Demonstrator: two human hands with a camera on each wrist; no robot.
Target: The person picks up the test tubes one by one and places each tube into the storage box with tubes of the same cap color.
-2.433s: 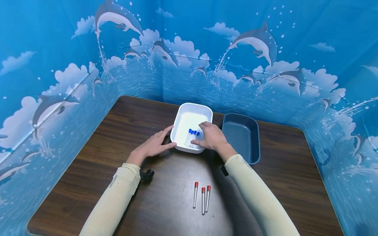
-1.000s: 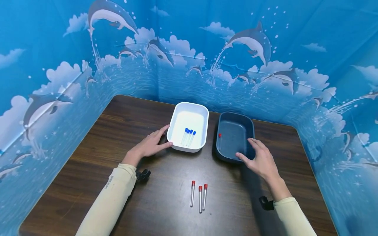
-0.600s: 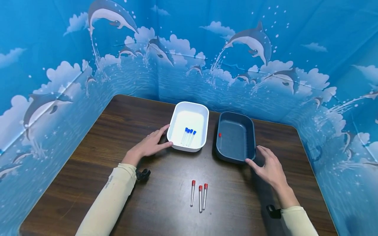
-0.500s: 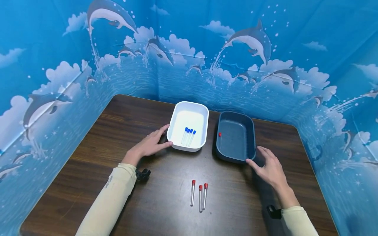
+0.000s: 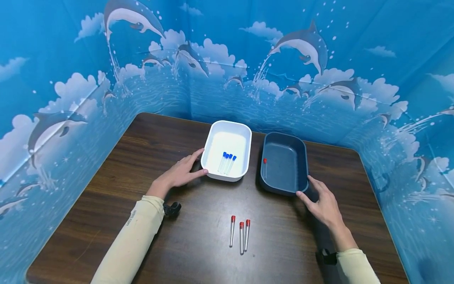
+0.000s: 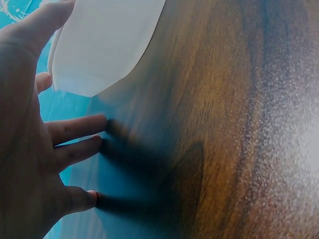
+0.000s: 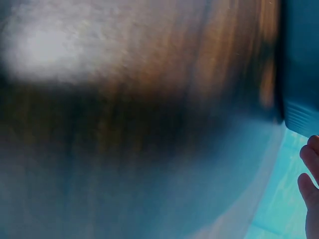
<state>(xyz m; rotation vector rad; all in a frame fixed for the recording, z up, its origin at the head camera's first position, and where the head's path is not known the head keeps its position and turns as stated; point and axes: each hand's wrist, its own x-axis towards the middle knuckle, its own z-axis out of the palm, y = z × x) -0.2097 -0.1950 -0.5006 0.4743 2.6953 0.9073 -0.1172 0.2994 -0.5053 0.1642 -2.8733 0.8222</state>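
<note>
My left hand (image 5: 179, 171) rests its fingertips at the left side of a white plastic bin (image 5: 246, 157), with its thumb at the near left corner. In the left wrist view the fingers are spread, and some hang beside the bin over the table. Several blue-capped test tubes (image 5: 227, 162) lie inside that bin. My right hand (image 5: 324, 203) touches the near right corner of a dark grey bin (image 5: 305, 161) with its thumb and fingers loosely extended. One red-capped test tube (image 5: 265, 167) lies along that bin's left wall. The right wrist view catches only some fingertips (image 7: 308, 181) beside it.
Three more red-capped test tubes (image 5: 241, 238) lie on the brown wooden table (image 5: 170, 252) in front of the bins. A blue curtain (image 5: 227, 59) printed with dolphins hangs close behind the table's far edge. Both wrists wear black bands (image 5: 172, 209).
My right hand has moved from over the white bin to the dark bin's near right corner, uncovering the red-capped tube inside. My left hand has stayed at the white bin.
</note>
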